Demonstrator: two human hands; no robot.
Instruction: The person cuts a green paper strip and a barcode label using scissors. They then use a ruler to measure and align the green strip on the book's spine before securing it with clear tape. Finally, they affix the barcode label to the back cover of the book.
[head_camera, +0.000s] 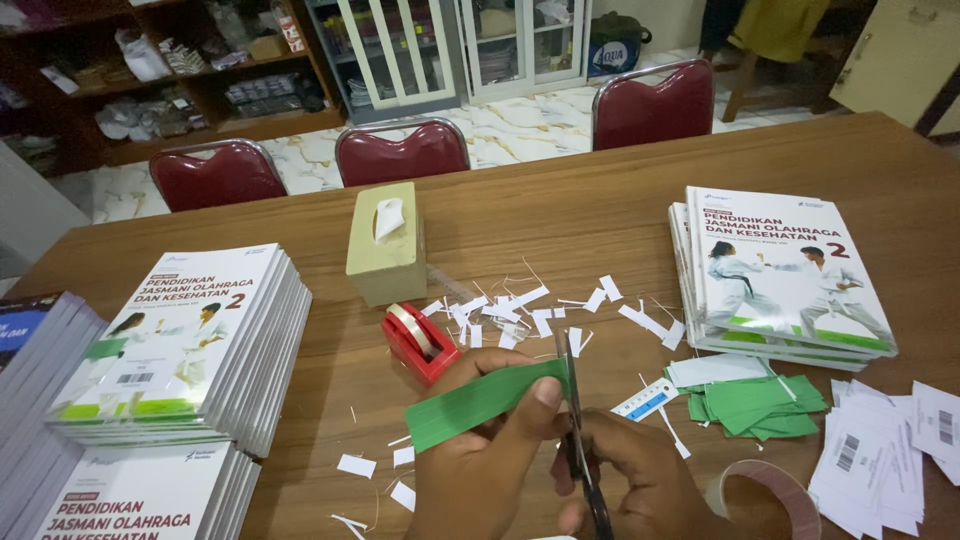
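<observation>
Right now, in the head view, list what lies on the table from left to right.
Stacks of white books → red tape dispenser → green paper strip held in the left hand → scissors in the right hand → pile of green slips → barcode labels.

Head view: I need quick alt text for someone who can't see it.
A left hand holds a green paper strip while the right hand cuts it with scissors over a wooden table strewn with white paper scraps. Textbook stacks flank a red tape dispenser and tissue box.
</observation>
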